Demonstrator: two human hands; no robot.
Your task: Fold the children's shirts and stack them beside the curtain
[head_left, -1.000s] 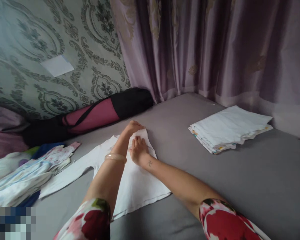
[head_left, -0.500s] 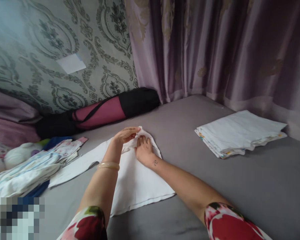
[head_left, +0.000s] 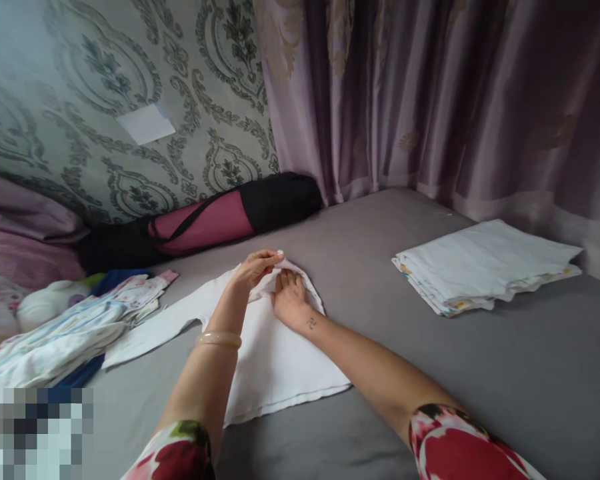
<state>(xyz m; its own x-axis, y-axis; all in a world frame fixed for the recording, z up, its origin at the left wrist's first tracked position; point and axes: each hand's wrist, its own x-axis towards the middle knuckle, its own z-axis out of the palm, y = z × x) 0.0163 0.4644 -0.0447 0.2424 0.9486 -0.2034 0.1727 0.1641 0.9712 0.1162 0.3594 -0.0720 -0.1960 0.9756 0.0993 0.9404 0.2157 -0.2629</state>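
Observation:
A small white long-sleeved shirt (head_left: 285, 373) lies on the grey bed sheet, one sleeve stretched out to the left and its hem toward me. At its far end, my left hand (head_left: 258, 268) pinches the fabric's edge between thumb and fingers, lifting it slightly. My right hand (head_left: 291, 299) rests palm down on the shirt just beside it, fingers extended over the cloth. The other sleeve cannot be made out, and the cloth under my palms is partly hidden.
To the right is a stack of folded white cloths (head_left: 485, 263). A heap of loose clothes (head_left: 75, 333) and a white plush toy (head_left: 53, 303) lie at left. Along the wall runs a long black and maroon bag (head_left: 205, 223); a purple curtain (head_left: 405, 100) hangs behind.
My left hand has closed its fingers on the shirt's far edge and raised it a little. My right hand stays nearly in place on the cloth. The view shifts slightly.

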